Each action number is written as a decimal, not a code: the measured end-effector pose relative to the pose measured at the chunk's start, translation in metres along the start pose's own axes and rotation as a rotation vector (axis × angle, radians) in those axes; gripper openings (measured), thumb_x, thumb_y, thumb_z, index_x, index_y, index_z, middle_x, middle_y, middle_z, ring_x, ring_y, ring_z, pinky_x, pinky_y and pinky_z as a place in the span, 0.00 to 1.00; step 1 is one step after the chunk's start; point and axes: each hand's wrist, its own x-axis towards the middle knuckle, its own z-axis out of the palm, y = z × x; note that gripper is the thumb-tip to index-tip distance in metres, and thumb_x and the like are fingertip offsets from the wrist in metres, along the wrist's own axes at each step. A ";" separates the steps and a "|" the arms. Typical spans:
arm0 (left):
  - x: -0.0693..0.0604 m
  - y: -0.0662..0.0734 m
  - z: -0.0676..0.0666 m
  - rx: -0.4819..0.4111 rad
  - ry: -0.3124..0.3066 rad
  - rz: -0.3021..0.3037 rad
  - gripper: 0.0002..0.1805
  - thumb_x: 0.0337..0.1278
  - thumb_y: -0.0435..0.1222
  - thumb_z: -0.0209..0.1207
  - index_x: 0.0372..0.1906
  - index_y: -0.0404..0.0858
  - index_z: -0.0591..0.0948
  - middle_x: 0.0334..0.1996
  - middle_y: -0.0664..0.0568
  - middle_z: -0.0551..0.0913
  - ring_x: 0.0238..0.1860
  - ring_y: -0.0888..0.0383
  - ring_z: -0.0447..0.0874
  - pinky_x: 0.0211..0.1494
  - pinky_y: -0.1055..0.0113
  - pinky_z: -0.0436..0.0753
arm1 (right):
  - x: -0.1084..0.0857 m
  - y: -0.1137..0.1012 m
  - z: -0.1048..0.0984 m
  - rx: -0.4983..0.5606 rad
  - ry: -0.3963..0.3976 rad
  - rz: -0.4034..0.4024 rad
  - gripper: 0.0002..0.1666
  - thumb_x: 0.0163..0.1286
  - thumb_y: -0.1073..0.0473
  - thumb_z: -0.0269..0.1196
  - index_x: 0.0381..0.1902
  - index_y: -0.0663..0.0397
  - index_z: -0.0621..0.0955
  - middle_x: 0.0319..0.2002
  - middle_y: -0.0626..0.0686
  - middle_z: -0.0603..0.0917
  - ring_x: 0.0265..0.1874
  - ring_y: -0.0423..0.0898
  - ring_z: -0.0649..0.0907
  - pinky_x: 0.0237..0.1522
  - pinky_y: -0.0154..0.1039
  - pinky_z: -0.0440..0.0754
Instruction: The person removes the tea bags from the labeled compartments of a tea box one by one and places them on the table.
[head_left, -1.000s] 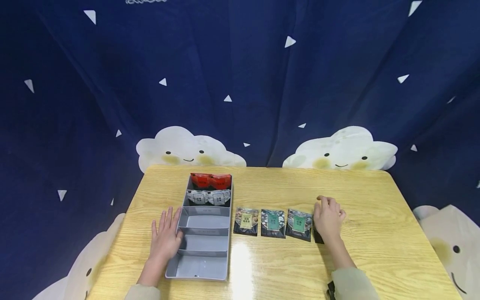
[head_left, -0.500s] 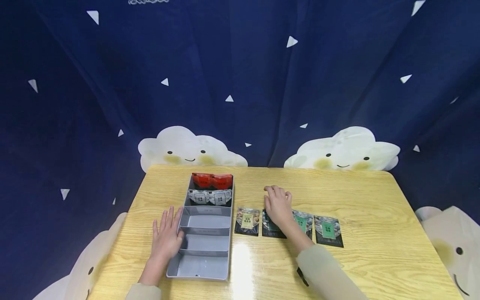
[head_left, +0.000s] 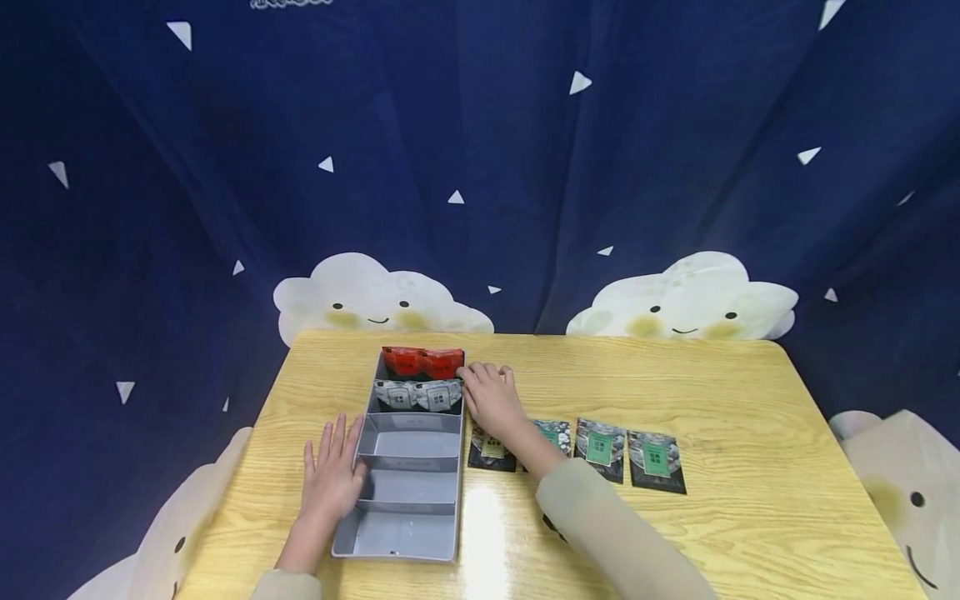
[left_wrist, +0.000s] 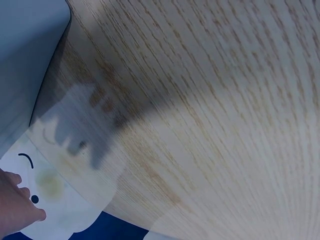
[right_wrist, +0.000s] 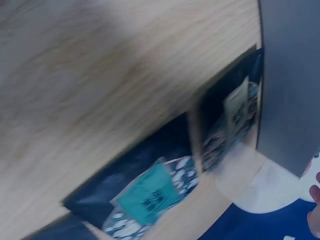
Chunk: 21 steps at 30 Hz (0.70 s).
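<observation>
A grey divided box point(head_left: 397, 546) stands on the left of the table, its outer wall point(left_wrist: 30, 55) filling a corner of the left wrist view. My left hand point(head_left: 330, 482) rests with straight fingers along the box's left side. My right hand point(head_left: 492, 402), fingers loosely bent, is at the box's right rim near the two silver-white packets point(head_left: 417, 397). Two red packets point(head_left: 423, 363) stand in the rear compartment. Partly under my right wrist lies a yellow-labelled packet point(head_left: 489, 454). Beside it lies a teal-labelled packet point(right_wrist: 150, 192), partly covered by my forearm in the head view.
Two green-labelled packets, one nearer point(head_left: 599, 450) and one at the right end point(head_left: 656, 461), continue the row on the wooden table point(head_left: 765, 517). A dark blue curtain point(head_left: 525, 167) with white clouds hangs behind the table's back edge.
My right hand has moved left from the rightmost packet, across the row, to the box's right rim. The packets have stayed in place. My left hand stays at the box.
</observation>
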 end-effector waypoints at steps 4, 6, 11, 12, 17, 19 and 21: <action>0.000 0.000 0.000 -0.004 0.001 -0.001 0.37 0.58 0.38 0.47 0.72 0.42 0.49 0.71 0.38 0.43 0.70 0.39 0.34 0.67 0.40 0.33 | 0.009 -0.014 -0.001 -0.052 -0.013 -0.048 0.18 0.69 0.51 0.51 0.56 0.42 0.71 0.51 0.46 0.74 0.52 0.45 0.72 0.52 0.50 0.66; 0.000 0.000 0.001 -0.006 0.002 -0.002 0.37 0.57 0.38 0.47 0.72 0.42 0.49 0.71 0.38 0.43 0.70 0.39 0.35 0.67 0.41 0.33 | 0.012 -0.020 -0.001 -0.061 -0.027 -0.066 0.19 0.69 0.51 0.52 0.57 0.41 0.70 0.51 0.46 0.73 0.52 0.45 0.71 0.52 0.49 0.66; -0.001 -0.001 0.001 -0.016 0.016 0.003 0.37 0.57 0.37 0.48 0.71 0.42 0.50 0.71 0.38 0.44 0.70 0.40 0.35 0.67 0.40 0.33 | 0.018 -0.031 -0.001 -0.070 -0.066 -0.097 0.22 0.69 0.50 0.52 0.60 0.41 0.69 0.54 0.45 0.72 0.54 0.45 0.70 0.54 0.49 0.66; -0.001 -0.001 0.001 -0.018 0.019 0.005 0.36 0.57 0.37 0.48 0.71 0.42 0.50 0.71 0.38 0.44 0.70 0.40 0.35 0.67 0.40 0.33 | 0.019 -0.033 0.000 -0.072 -0.075 -0.100 0.22 0.69 0.50 0.52 0.61 0.41 0.69 0.55 0.45 0.72 0.54 0.45 0.69 0.54 0.49 0.66; -0.001 0.000 0.001 -0.015 0.032 0.016 0.36 0.57 0.36 0.48 0.71 0.41 0.50 0.71 0.38 0.44 0.70 0.39 0.36 0.67 0.40 0.34 | 0.022 -0.040 0.003 -0.072 -0.124 -0.087 0.23 0.70 0.50 0.50 0.62 0.41 0.68 0.56 0.45 0.71 0.56 0.44 0.69 0.56 0.50 0.65; -0.001 0.000 0.001 -0.013 0.036 0.017 0.36 0.57 0.36 0.48 0.71 0.41 0.51 0.71 0.38 0.45 0.70 0.39 0.37 0.67 0.40 0.35 | 0.023 -0.042 0.004 -0.071 -0.138 -0.078 0.22 0.71 0.50 0.49 0.62 0.41 0.69 0.56 0.45 0.72 0.55 0.44 0.70 0.57 0.50 0.65; -0.001 0.000 0.001 -0.013 0.041 0.019 0.36 0.56 0.36 0.48 0.71 0.41 0.51 0.70 0.38 0.45 0.70 0.39 0.38 0.67 0.39 0.35 | 0.023 -0.043 0.005 -0.064 -0.145 -0.076 0.22 0.71 0.51 0.49 0.61 0.41 0.70 0.55 0.45 0.73 0.55 0.44 0.70 0.57 0.50 0.64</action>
